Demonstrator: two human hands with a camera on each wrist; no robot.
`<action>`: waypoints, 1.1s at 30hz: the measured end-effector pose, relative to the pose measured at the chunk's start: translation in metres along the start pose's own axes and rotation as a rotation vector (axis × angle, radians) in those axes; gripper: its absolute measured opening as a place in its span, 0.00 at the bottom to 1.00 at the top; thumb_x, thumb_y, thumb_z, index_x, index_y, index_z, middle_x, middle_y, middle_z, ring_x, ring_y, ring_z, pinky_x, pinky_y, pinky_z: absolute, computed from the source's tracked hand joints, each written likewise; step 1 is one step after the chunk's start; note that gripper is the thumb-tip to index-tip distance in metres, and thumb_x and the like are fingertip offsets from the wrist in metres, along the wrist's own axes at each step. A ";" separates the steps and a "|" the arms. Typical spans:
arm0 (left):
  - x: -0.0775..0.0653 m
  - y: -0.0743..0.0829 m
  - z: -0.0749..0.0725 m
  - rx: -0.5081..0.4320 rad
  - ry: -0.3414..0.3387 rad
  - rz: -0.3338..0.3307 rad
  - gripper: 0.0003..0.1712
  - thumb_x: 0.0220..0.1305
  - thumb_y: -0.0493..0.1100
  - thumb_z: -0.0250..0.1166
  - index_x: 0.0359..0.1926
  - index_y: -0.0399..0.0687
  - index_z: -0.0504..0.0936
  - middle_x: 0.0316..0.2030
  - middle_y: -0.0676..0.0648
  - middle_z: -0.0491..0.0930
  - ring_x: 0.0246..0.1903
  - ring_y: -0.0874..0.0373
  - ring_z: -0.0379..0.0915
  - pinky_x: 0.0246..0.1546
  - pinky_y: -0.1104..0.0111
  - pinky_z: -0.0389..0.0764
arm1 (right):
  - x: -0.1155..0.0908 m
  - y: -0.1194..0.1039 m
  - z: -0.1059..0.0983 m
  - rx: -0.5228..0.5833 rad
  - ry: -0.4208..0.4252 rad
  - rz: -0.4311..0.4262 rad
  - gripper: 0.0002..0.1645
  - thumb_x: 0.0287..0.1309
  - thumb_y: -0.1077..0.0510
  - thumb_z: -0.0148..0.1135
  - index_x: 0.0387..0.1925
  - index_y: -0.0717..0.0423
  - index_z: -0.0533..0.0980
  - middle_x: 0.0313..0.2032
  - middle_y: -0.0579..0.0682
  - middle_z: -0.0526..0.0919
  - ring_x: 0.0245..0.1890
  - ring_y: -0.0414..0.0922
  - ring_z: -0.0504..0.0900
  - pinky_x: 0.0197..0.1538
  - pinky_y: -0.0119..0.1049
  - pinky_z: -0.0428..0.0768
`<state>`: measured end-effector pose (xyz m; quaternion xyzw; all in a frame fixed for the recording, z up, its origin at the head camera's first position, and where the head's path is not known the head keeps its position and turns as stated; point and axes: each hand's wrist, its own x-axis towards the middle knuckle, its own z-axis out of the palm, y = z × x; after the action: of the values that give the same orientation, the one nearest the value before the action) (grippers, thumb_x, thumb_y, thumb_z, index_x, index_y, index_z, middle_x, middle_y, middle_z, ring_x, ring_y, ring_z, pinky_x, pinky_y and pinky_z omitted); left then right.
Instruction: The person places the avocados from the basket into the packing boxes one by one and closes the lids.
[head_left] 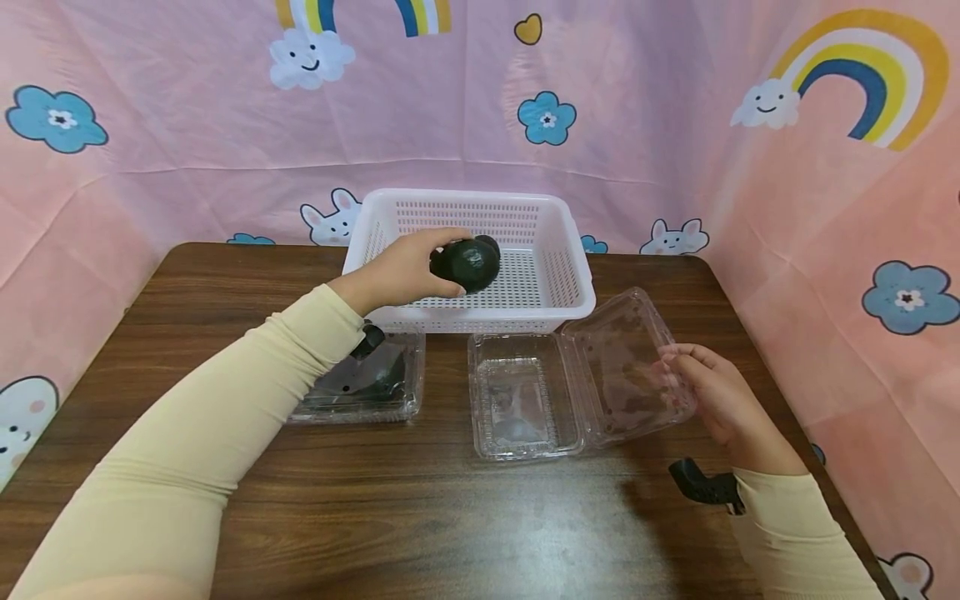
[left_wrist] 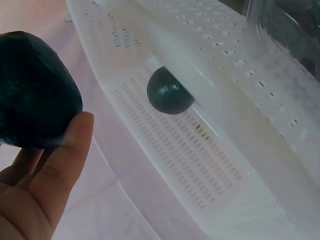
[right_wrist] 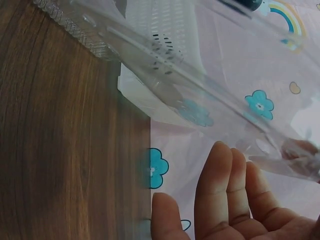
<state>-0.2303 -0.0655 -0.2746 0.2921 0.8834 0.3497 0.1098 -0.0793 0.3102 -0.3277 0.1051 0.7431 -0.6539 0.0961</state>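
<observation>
My left hand [head_left: 405, 268] grips a dark green avocado [head_left: 474, 267] over the white perforated basket [head_left: 487, 314], thumb on the near side and fingers on the far side. Inside the basket lies another avocado [left_wrist: 167, 92], partly hidden by the rim in the left wrist view. My right hand [head_left: 716, 396] pinches the outer edge of the raised lid [head_left: 618, 375] of a clear plastic clamshell box. The box's base [head_left: 517, 408] lies flat on the table, with nothing in it. In the right wrist view several fingers [right_wrist: 212, 190] extend beside the lid.
A closed clear box [head_left: 375, 408] with dark contents stands left of the open one, partly under my left forearm. The basket stands at the brown table's [head_left: 420, 517] back edge. Pink patterned cloth [head_left: 465, 100] hangs behind and at both sides.
</observation>
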 end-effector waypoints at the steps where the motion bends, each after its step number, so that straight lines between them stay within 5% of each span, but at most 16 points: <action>1: 0.000 0.000 0.001 -0.006 0.000 0.002 0.45 0.53 0.37 0.73 0.70 0.44 0.63 0.62 0.38 0.69 0.54 0.44 0.72 0.52 0.52 0.74 | 0.000 0.000 0.000 -0.002 0.002 0.003 0.09 0.71 0.52 0.50 0.47 0.49 0.71 0.35 0.36 0.81 0.35 0.34 0.79 0.36 0.32 0.81; 23: -0.012 0.017 0.028 0.009 0.022 0.005 0.43 0.55 0.41 0.72 0.70 0.46 0.64 0.63 0.39 0.67 0.58 0.46 0.68 0.53 0.53 0.75 | -0.001 -0.001 0.002 0.024 -0.003 -0.008 0.08 0.71 0.55 0.49 0.47 0.52 0.70 0.35 0.38 0.80 0.33 0.34 0.80 0.34 0.32 0.81; 33: -0.015 0.025 0.041 0.070 0.009 0.023 0.42 0.54 0.41 0.72 0.69 0.45 0.65 0.60 0.37 0.70 0.56 0.44 0.70 0.53 0.52 0.74 | -0.005 -0.002 0.002 -0.065 0.009 -0.019 0.11 0.72 0.53 0.49 0.49 0.53 0.70 0.35 0.36 0.80 0.34 0.34 0.81 0.36 0.32 0.81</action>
<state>-0.1909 -0.0366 -0.2880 0.3042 0.8922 0.3210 0.0917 -0.0753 0.3075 -0.3246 0.0978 0.7654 -0.6296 0.0902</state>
